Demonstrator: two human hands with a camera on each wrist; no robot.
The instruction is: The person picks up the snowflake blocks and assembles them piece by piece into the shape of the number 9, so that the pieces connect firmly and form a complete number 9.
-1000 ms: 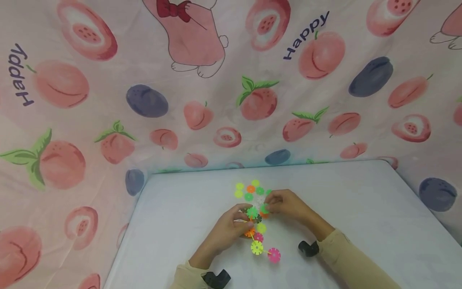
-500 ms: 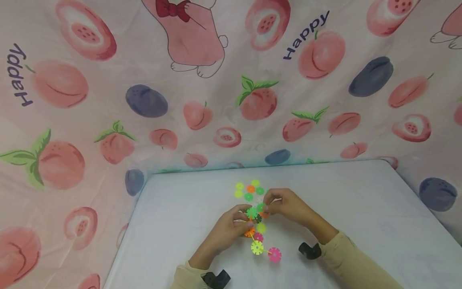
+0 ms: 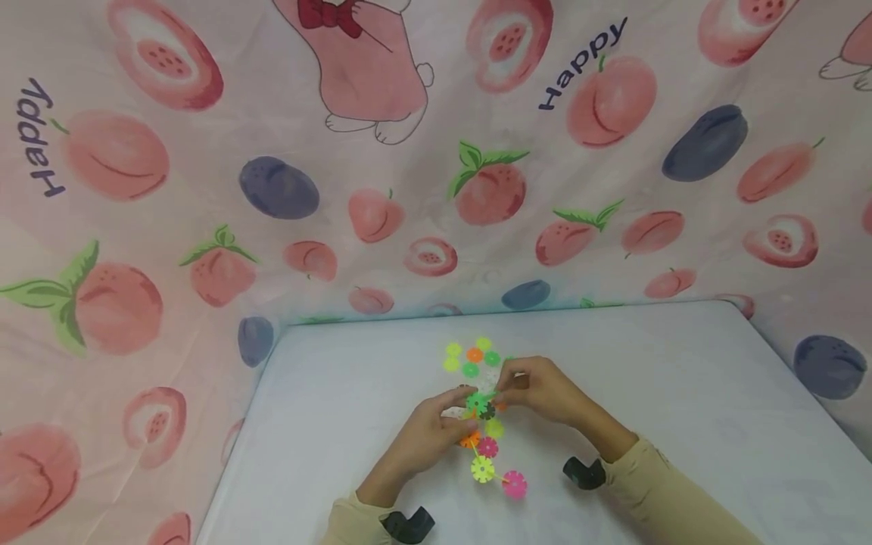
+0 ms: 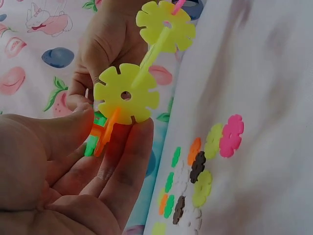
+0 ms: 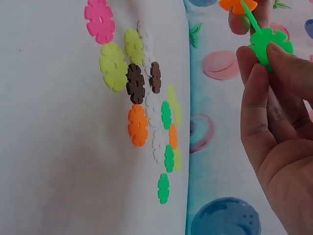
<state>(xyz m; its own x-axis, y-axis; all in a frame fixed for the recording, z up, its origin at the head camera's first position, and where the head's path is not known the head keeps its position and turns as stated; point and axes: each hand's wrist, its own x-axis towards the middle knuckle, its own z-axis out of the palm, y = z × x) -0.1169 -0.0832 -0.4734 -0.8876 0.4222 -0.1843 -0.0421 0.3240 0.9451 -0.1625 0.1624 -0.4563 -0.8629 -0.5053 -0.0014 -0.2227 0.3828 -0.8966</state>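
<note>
My left hand [image 3: 425,428] holds a chain of interlocked plastic snowflake discs between thumb and fingers, raised off the table. In the left wrist view its fingers are around an orange disc [image 4: 105,133] with green beside it; yellow discs [image 4: 126,93] continue the chain upward. A pink disc [image 3: 515,484] ends the chain in the head view. My right hand [image 3: 541,390] pinches a green disc [image 5: 271,44] against an edge-on green disc at the chain's other end. Whether the two are slotted together I cannot tell.
Several loose snowflake discs lie flat on the white table [image 3: 327,424]: yellow, green, orange, white, brown and pink, such as the orange one [image 5: 138,126]. A fruit-print cloth [image 3: 436,174] hangs behind the table. Dark wrist devices [image 3: 584,473] sit by both sleeves.
My right hand has moved slightly left, bringing its green disc against the green disc of the chain. The chain's pink end has swung a little; the left hand keeps its hold.
</note>
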